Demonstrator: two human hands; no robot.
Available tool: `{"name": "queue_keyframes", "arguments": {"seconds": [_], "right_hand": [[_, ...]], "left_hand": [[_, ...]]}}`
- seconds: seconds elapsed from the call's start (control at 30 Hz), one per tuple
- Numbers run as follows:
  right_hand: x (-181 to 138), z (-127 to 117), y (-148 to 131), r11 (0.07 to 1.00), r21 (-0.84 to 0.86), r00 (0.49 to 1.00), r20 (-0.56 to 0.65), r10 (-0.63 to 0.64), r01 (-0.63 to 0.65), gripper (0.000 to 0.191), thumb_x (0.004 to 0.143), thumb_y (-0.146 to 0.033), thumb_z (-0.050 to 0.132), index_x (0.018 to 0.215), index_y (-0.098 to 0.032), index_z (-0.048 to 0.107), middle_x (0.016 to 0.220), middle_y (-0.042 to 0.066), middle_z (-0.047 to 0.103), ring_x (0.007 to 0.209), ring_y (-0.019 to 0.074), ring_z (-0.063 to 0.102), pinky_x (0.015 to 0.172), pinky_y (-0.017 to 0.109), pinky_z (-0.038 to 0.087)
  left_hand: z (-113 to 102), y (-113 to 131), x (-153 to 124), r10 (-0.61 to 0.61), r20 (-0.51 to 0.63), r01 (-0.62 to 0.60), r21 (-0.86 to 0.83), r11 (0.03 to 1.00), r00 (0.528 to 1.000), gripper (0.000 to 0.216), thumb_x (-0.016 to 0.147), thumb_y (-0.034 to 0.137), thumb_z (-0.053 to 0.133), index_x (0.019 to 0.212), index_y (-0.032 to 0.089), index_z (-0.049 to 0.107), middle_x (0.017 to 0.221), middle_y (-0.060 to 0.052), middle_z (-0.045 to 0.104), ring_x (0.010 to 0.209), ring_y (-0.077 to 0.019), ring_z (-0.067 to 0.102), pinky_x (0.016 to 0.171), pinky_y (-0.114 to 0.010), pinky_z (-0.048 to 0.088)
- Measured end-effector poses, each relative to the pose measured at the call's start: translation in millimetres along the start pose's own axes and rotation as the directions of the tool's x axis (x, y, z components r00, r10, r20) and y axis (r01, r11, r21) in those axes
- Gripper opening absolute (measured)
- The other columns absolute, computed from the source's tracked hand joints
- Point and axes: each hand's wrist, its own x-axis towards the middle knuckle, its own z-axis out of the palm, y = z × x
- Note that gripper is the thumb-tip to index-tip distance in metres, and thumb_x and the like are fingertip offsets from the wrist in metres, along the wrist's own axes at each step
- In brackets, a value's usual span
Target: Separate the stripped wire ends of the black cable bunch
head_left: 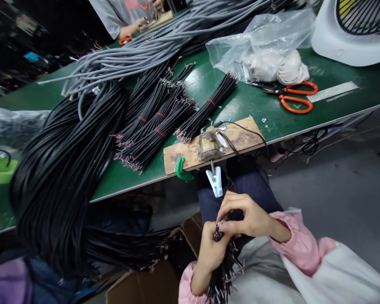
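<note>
My left hand (211, 247) is closed round a bunch of short black cables (221, 280) with stripped coloured wire ends, held upright in my lap. My right hand (245, 215) pinches the wire tips at the top of that bunch with thumb and fingers. Both hands are below the front edge of the green table (335, 76). Just above them a white clip (215, 180) hangs from a wooden board (240, 135) that carries a taped block (210, 145).
Tied bundles of black cables (164, 122) lie on the table. A large heap of long black cables (66, 169) spills over its edge. Grey cables (152, 48), orange scissors (296, 96), a plastic bag (266, 46), a white fan (351, 33). Another person's hands (145, 19) work at the far side. A cardboard box (145, 283) sits below.
</note>
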Motion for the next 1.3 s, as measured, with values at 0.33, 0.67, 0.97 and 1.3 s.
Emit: {"name": "queue_keyframes", "arguments": {"seconds": [0.33,0.67,0.97,1.3], "right_hand": [[-6.2,3.5,0.7,1.0,-0.003,0.995,-0.092,0.029,-0.03,0.023,0.088,-0.031,0.061,0.076,-0.013,0.069,0.068,0.006,0.065,0.068,0.0152,0.054,0.062,0.028,0.042],[-11.4,7.4,-0.4,0.999,-0.037,0.985,-0.17,0.001,-0.008,0.014,0.082,-0.02,0.06,0.072,-0.013,0.066,0.066,0.004,0.059,0.061,0.0128,0.05,0.056,0.025,0.039],[-11.7,8.7,-4.3,0.955,-0.285,0.96,-0.238,-0.149,0.078,0.01,0.078,-0.022,0.071,0.075,-0.014,0.067,0.067,0.003,0.062,0.064,0.0138,0.052,0.064,0.029,0.041],[-6.6,5.2,-11.3,0.988,-0.155,0.987,-0.161,-0.013,-0.012,0.009,0.083,-0.016,0.064,0.08,-0.011,0.071,0.072,0.006,0.062,0.064,0.0128,0.052,0.059,0.025,0.042]], "left_hand": [[-1.7,13.7,-8.7,0.103,-0.099,-0.121,-0.197,0.973,0.99,0.023,0.078,0.038,0.068,0.067,0.018,0.066,0.065,0.0,0.057,0.046,-0.0094,0.047,0.042,-0.021,0.039],[-2.3,-6.0,-8.9,0.056,-0.021,-0.059,-0.333,0.941,0.998,0.017,0.083,0.033,0.064,0.074,0.018,0.067,0.061,0.004,0.047,0.04,-0.0065,0.042,0.036,-0.019,0.034],[-3.4,19.3,-4.3,0.334,-0.131,-0.338,-0.009,0.941,0.933,0.009,0.076,0.018,0.07,0.067,0.017,0.071,0.058,0.003,0.055,0.047,-0.0095,0.051,0.044,-0.019,0.039],[-1.4,14.6,-1.2,0.387,-0.167,-0.375,0.096,0.922,0.907,0.007,0.073,0.013,0.073,0.072,0.019,0.071,0.064,0.003,0.06,0.056,-0.0108,0.054,0.053,-0.021,0.042]]}}
